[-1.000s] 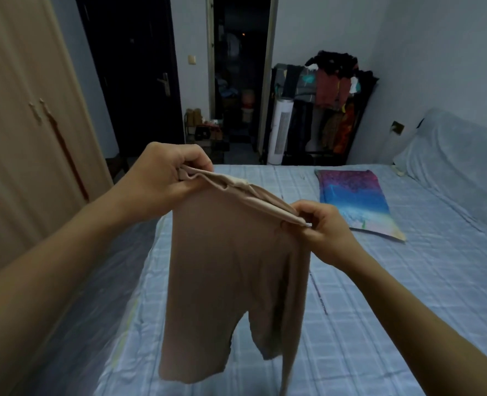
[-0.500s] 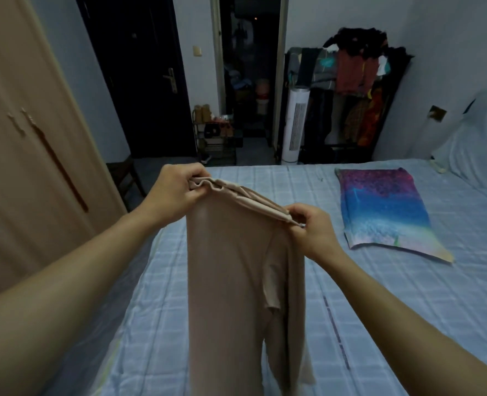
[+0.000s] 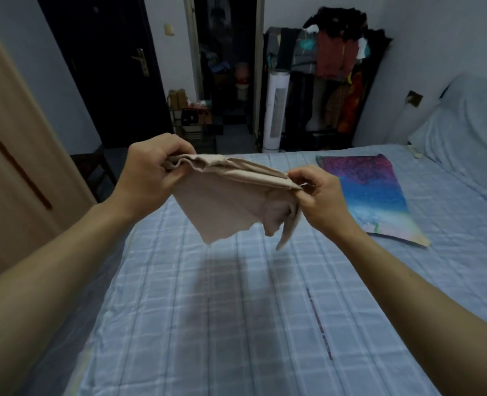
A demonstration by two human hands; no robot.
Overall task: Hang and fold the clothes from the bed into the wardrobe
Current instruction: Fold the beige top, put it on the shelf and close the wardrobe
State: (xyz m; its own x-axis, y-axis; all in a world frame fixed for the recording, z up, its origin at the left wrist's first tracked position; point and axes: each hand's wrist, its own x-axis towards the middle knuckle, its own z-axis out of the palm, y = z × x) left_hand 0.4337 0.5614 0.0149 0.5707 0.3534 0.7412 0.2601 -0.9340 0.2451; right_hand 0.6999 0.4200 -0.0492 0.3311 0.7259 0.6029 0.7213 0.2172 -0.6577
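A beige pair of shorts (image 3: pixel 225 201) hangs in the air above the blue checked bed (image 3: pixel 236 310). My left hand (image 3: pixel 150 172) grips the left end of its waistband. My right hand (image 3: pixel 319 195) pinches the right end. The legs swing forward, away from me, so the cloth looks short and flared. A folded multicoloured garment (image 3: pixel 370 192) lies flat on the bed to the right. The light wooden wardrobe (image 3: pixel 16 167) stands at the left with its door closed.
A clothes rack (image 3: pixel 330 75) piled with garments and a white tower fan (image 3: pixel 276 110) stand beyond the bed's far edge. A dark door (image 3: pixel 108 67) and an open doorway (image 3: pixel 225 67) lie behind. A covered headboard or pillow (image 3: pixel 465 124) is at the right.
The shorts' legs, hanging straight down before, have swung up and forward. Both hands keep their hold on the waistband and have lifted a little.
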